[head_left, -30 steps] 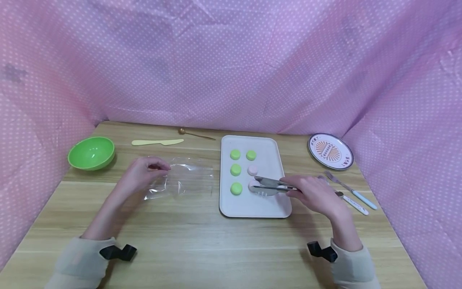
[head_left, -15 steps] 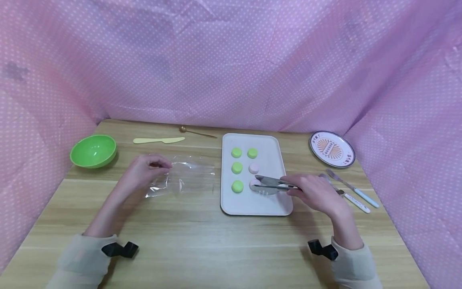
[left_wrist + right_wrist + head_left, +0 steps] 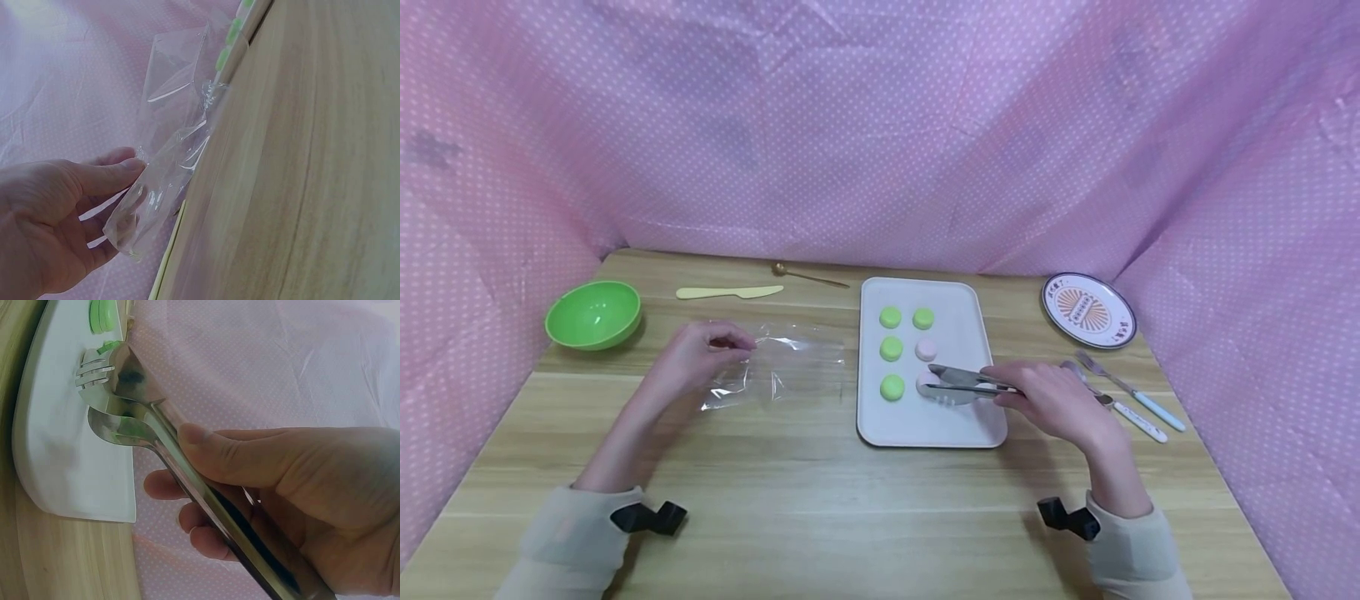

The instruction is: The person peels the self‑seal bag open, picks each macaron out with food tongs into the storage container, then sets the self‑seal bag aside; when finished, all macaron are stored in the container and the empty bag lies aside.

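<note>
My left hand pinches the edge of a clear plastic bag between thumb and fingers; the bag stretches rightward, and its crumpled film shows in the left wrist view. With my right hand I hold metal serving tongs. One tong end is slotted like a fork, the other rounded. These ends lie at a pale pink macaron on a white tray; whether they squeeze it I cannot tell. Another pink macaron and several green macarons sit on the tray.
At the left stands a green bowl. A yellow knife and a gold spoon lie at the back. To the right are a patterned plate, a blue-handled fork and a white-handled utensil. Pink dotted cloth surrounds the table.
</note>
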The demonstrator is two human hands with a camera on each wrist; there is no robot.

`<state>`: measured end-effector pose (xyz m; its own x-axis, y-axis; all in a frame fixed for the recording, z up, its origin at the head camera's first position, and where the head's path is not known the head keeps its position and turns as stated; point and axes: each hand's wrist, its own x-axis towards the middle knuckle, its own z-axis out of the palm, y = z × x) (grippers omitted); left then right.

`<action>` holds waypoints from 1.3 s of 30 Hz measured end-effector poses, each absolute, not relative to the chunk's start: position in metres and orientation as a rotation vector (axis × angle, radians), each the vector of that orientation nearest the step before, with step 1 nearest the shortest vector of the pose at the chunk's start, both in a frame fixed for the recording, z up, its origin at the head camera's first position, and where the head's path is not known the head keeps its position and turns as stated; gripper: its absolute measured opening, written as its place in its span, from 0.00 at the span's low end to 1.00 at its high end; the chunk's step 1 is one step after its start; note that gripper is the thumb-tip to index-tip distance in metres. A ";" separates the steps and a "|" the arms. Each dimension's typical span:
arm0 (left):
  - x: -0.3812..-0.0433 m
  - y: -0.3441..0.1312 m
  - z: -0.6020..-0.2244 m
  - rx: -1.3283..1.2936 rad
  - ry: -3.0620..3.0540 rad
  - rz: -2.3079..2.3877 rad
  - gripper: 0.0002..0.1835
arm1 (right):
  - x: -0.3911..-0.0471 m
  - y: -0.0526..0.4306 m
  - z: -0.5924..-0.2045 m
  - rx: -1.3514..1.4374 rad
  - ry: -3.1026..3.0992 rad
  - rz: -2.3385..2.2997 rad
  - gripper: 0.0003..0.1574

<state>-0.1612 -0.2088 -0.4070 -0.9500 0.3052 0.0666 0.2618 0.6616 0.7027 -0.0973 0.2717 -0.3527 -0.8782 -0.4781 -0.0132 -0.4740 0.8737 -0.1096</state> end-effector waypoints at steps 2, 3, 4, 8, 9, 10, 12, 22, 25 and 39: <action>-0.161 -0.209 -0.407 0.482 2.816 1.170 0.08 | -0.097 0.272 -0.353 -0.763 3.001 -0.161 0.18; -0.162 -0.209 -0.407 0.477 2.814 1.165 0.08 | -0.097 0.272 -0.353 -0.763 3.001 -0.160 0.18; -0.162 -0.209 -0.407 0.484 2.820 1.153 0.08 | -0.097 0.272 -0.353 -0.760 3.001 -0.160 0.18; -0.162 -0.210 -0.408 0.485 2.819 1.160 0.08 | -0.097 0.272 -0.353 -0.751 2.997 -0.165 0.17; -0.162 -0.210 -0.408 0.485 2.820 1.158 0.08 | -0.097 0.272 -0.353 -0.751 2.996 -0.166 0.17; -0.162 -0.210 -0.408 0.485 2.821 1.159 0.08 | -0.097 0.272 -0.353 -0.750 2.995 -0.167 0.17; -0.162 -0.210 -0.408 0.478 2.819 1.154 0.08 | -0.096 0.273 -0.353 -0.750 2.996 -0.168 0.18; -0.161 -0.211 -0.406 0.456 2.797 1.165 0.09 | -0.096 0.274 -0.350 -0.741 2.981 -0.224 0.21; -0.161 -0.211 -0.407 0.451 2.778 1.183 0.09 | -0.096 0.279 -0.347 -0.723 2.964 -0.291 0.24; -0.160 -0.212 -0.405 0.423 2.775 1.154 0.09 | -0.116 0.333 -0.367 -0.338 3.140 -0.487 0.33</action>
